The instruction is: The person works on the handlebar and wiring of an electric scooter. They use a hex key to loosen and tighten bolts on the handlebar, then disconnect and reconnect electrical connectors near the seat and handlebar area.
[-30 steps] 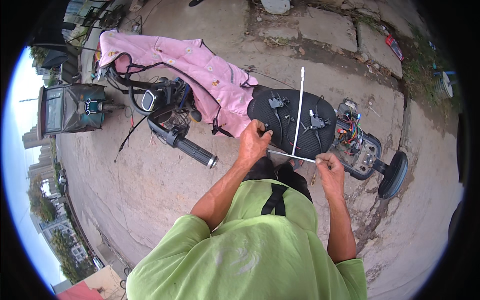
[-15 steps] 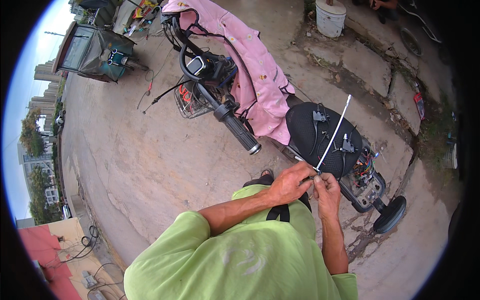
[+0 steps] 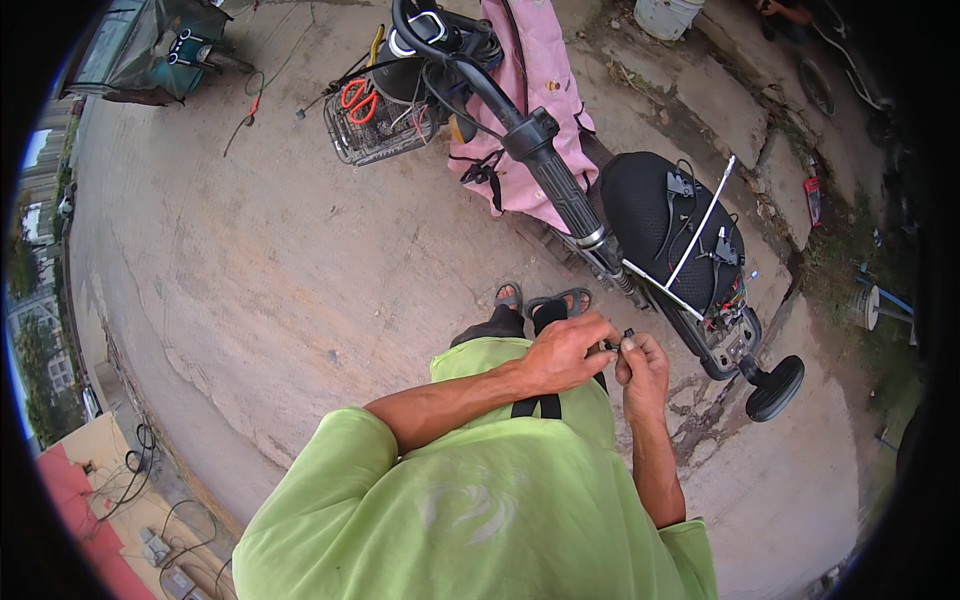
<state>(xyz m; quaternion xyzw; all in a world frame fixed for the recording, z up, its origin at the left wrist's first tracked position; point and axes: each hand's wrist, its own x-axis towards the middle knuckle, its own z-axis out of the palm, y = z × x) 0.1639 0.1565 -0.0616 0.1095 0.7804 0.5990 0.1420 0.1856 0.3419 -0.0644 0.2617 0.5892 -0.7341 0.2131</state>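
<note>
dark stubby part (image 3: 628, 334) pinched between left grip (image 3: 566, 356), right grip (image 3: 645, 376)

text: none legible | labels: none legible | numbers: none legible | signs: none legible

T-bar (image 3: 702, 220): smooth, bright metal. Seat (image 3: 645, 205): matt, textured. Cover (image 3: 550, 115): soft cloth. Grip (image 3: 566, 195): ribbed, rubbery, shiny metal end. Basket (image 3: 372, 152): metal wire. Shirt (image 3: 480, 480): matt cloth. Ground (image 3: 250, 260): rough concrete. Small part (image 3: 628, 334): finish unreadable from where I stand.
</note>
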